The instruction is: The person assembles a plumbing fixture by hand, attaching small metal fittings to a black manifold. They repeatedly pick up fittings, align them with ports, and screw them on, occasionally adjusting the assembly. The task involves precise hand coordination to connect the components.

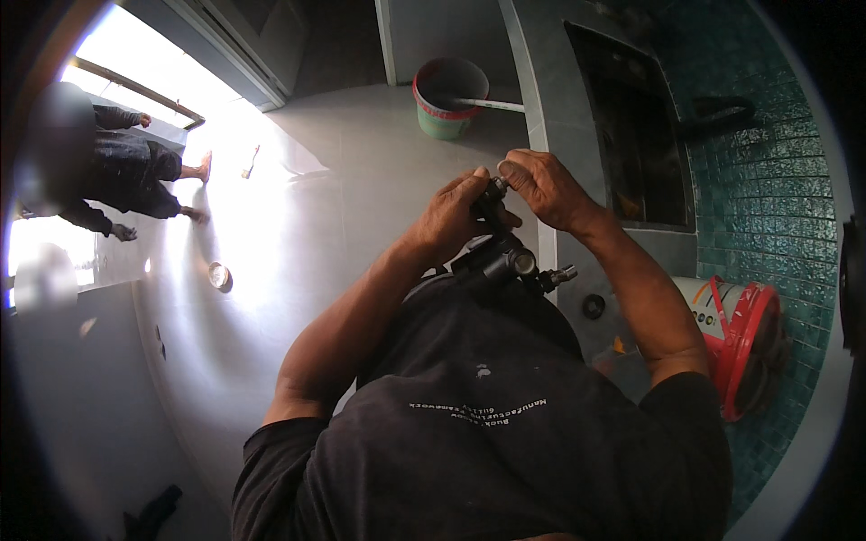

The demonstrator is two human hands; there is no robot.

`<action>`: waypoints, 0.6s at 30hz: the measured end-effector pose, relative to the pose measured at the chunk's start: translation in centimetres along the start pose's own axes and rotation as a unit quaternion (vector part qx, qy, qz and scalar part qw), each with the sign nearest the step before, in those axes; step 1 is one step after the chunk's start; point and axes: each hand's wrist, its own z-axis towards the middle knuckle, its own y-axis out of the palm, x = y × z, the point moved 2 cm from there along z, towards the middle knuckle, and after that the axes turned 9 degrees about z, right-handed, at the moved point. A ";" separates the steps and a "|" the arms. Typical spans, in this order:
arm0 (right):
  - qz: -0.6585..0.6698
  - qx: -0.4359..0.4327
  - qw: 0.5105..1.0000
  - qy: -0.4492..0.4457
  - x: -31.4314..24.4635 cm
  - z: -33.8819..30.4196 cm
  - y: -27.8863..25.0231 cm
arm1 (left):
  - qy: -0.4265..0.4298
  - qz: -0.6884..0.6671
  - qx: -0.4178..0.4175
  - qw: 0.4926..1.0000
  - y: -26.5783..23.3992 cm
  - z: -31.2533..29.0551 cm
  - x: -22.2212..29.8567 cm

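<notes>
Close in front of my body is a black pipe-like fitting [492, 261] that resembles a tap body, with bare metal ends. One threaded metal end [561, 277] points to the right. My left hand [449, 215] is closed round the upper arm of the fitting, fingers partly hidden behind it. At the tip of that arm, the thumb and fingers of my right hand [552, 191] pinch the small metal end piece [496, 187]. What lies between those fingertips is covered.
A green bucket with a red rim [442, 124] stands ahead, a pale handle [490, 105] leaning out. To the right are a red-and-white bucket [717, 311], a black ring [594, 307], a dark recess [631, 135] and teal tiles [767, 198]. Another person [135, 171] stands far left, near a small round tin [219, 276].
</notes>
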 end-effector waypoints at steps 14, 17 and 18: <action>0.047 -0.039 0.995 0.083 -1.3 -0.7 -1.1 | -0.055 0.362 -0.167 0.915 -1.5 1.8 5.3; 0.036 -0.047 0.994 0.088 -1.6 -1.0 -1.2 | -0.053 0.371 -0.131 0.918 -1.1 1.4 4.9; 0.032 -0.049 0.994 0.088 -1.8 -1.2 -1.1 | -0.053 0.383 -0.126 0.914 -1.0 1.3 4.8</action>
